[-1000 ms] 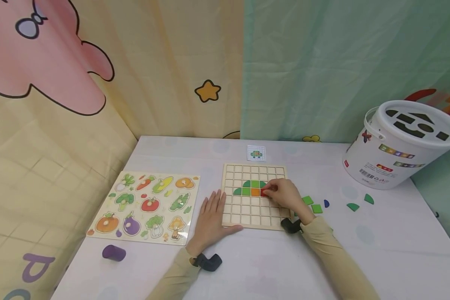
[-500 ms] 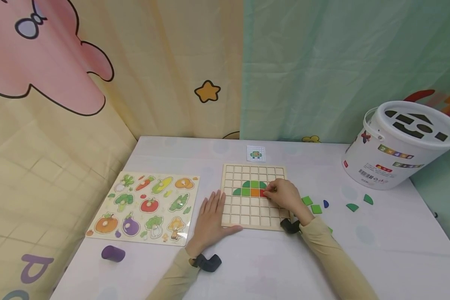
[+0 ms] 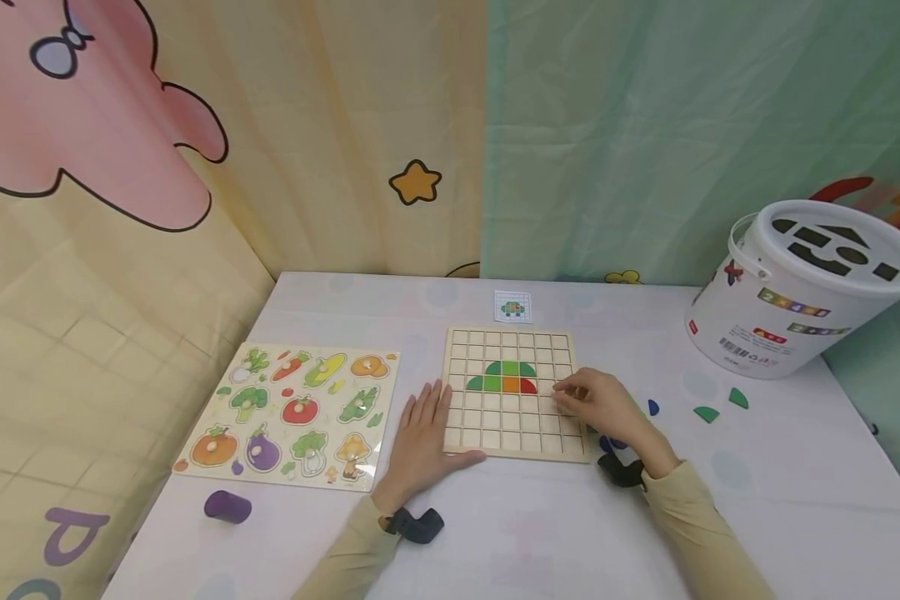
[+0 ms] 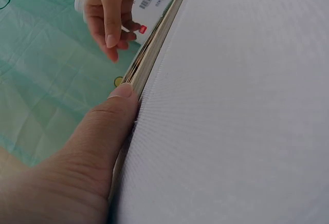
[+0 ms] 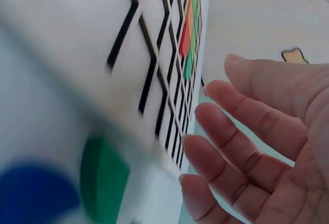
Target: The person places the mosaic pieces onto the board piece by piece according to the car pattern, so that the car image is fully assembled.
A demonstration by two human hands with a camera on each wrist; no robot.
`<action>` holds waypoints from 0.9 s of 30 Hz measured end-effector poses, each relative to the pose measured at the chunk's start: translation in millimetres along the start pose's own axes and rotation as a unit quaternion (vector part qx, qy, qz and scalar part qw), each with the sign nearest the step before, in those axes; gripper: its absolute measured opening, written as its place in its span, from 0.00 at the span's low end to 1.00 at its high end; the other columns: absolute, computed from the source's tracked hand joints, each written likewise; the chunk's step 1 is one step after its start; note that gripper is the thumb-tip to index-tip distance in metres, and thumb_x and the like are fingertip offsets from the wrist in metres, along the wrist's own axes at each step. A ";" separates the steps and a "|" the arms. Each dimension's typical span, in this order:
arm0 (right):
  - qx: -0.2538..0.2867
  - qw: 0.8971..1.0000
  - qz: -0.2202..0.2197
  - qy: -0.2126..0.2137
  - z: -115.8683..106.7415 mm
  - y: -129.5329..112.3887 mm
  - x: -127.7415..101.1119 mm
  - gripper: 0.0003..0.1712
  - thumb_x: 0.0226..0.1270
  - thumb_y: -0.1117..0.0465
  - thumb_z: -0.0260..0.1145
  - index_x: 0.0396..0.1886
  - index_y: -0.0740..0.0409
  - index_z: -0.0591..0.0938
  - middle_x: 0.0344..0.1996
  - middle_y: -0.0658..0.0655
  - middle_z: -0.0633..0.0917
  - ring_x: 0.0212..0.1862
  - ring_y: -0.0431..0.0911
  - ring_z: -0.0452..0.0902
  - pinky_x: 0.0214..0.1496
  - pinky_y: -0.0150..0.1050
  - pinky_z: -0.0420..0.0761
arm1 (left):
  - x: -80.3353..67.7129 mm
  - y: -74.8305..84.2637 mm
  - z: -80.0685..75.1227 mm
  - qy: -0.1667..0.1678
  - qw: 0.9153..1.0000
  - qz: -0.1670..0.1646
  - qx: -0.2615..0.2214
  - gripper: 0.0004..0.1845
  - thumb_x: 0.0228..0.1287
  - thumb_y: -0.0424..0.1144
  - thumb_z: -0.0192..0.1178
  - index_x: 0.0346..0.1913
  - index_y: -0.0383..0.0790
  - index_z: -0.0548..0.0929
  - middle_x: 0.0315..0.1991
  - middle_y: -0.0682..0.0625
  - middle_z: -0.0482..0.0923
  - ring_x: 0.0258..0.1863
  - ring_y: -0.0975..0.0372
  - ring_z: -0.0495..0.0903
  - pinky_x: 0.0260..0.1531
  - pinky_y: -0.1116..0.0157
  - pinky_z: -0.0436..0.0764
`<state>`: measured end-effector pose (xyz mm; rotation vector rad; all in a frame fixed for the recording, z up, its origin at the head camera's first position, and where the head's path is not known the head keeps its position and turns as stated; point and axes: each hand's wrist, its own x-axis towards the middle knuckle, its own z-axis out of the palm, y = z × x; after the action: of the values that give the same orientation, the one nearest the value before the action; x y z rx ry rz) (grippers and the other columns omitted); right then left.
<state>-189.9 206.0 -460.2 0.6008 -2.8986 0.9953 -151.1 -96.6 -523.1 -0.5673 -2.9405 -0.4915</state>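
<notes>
A wooden grid board (image 3: 487, 425) holds a cluster of coloured tiles, among them an orange square (image 3: 510, 384) and a red rounded piece (image 3: 528, 386) beside it. Along the board's left side lies my left hand (image 3: 417, 442), fingers straight, its thumb against the near edge; the thumb (image 4: 100, 126) shows at that edge in the left wrist view. Over the board's right side hovers my right hand (image 3: 600, 404), fingers loosely bent and holding nothing. In the right wrist view, a green piece (image 5: 103, 180) and a blurred blue piece (image 5: 38, 193) lie by the board.
Left of the board is a vegetable puzzle (image 3: 318, 433), with a purple cylinder (image 3: 227, 507) nearer. A small pattern card (image 3: 512, 307) lies behind the board. Green quarter pieces (image 3: 706, 414) lie to the right, before a white bucket (image 3: 787, 308) with shape slots.
My right hand has let go of the red piece, which now sits in its cell, and has drawn back to the right. The left hand has stayed where it was.
</notes>
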 end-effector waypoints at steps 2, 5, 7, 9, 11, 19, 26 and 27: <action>0.004 1.000 0.014 0.019 -7.8 6.0 -8.2 0.11 0.63 0.60 0.68 0.40 0.62 0.86 0.29 0.49 0.81 0.30 0.42 0.72 0.26 0.35 0.73 | 0.0 0.1 -0.3 0.002 1.000 0.000 -0.001 0.61 0.47 0.78 0.52 0.74 0.36 0.51 0.74 0.42 0.46 0.73 0.53 0.40 0.69 0.57 0.37; 0.006 0.998 0.037 0.053 -19.8 18.4 -20.0 0.11 0.63 0.60 0.67 0.41 0.62 0.85 0.30 0.51 0.82 0.30 0.44 0.73 0.25 0.36 0.74 | 0.1 0.1 -0.4 0.003 1.000 -0.001 0.000 0.61 0.47 0.78 0.52 0.74 0.36 0.52 0.74 0.42 0.46 0.73 0.53 0.40 0.69 0.56 0.37; 0.003 0.995 0.064 0.078 -27.5 28.3 -28.7 0.10 0.64 0.59 0.67 0.41 0.61 0.85 0.30 0.51 0.82 0.30 0.44 0.72 0.23 0.39 0.75 | 0.4 0.0 -0.3 0.002 1.000 -0.001 -0.001 0.61 0.47 0.78 0.52 0.74 0.36 0.52 0.74 0.42 0.46 0.73 0.53 0.40 0.69 0.56 0.37; -0.010 0.991 0.091 0.101 -35.7 39.6 -37.9 0.12 0.65 0.56 0.66 0.40 0.60 0.85 0.31 0.52 0.83 0.31 0.45 0.72 0.22 0.42 0.76 | 0.5 0.0 -0.2 0.000 1.000 -0.001 -0.001 0.61 0.47 0.78 0.51 0.74 0.36 0.51 0.74 0.41 0.46 0.73 0.53 0.40 0.69 0.56 0.37; -0.015 0.986 0.121 0.114 -45.6 50.3 -47.3 0.16 0.67 0.53 0.64 0.42 0.61 0.85 0.33 0.56 0.83 0.34 0.47 0.73 0.25 0.43 0.75 | 0.5 0.1 -0.2 -0.002 1.000 -0.001 0.001 0.61 0.48 0.78 0.51 0.74 0.36 0.51 0.74 0.41 0.46 0.73 0.53 0.40 0.69 0.56 0.37; -0.031 0.952 0.276 0.130 -86.1 91.8 -75.3 0.26 0.69 0.49 0.60 0.49 0.70 0.80 0.38 0.68 0.81 0.36 0.56 0.70 0.29 0.41 0.66 | -0.2 0.1 -1.3 0.000 1.000 -0.001 0.001 0.61 0.47 0.78 0.52 0.74 0.35 0.51 0.74 0.41 0.46 0.73 0.52 0.40 0.69 0.56 0.37; -0.027 0.922 0.364 0.132 -101.6 118.0 -90.6 0.32 0.68 0.48 0.61 0.53 0.75 0.76 0.47 0.75 0.76 0.47 0.66 0.66 0.38 0.53 0.65 | 0.0 0.0 -0.7 0.003 1.000 0.002 -0.007 0.61 0.48 0.78 0.51 0.74 0.35 0.51 0.74 0.41 0.46 0.73 0.52 0.40 0.69 0.55 0.38; -0.023 0.919 0.373 0.126 -102.6 120.0 -91.9 0.34 0.67 0.47 0.61 0.53 0.76 0.75 0.48 0.76 0.76 0.48 0.67 0.66 0.40 0.55 0.66 | 0.0 0.1 -0.6 0.002 1.000 0.003 -0.008 0.61 0.48 0.78 0.51 0.74 0.35 0.51 0.74 0.41 0.46 0.73 0.52 0.40 0.69 0.55 0.38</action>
<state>-159.2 386.1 -461.9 -0.6562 -2.9033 0.9323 -151.0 -96.7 -522.6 -0.5749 -2.9323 -0.5147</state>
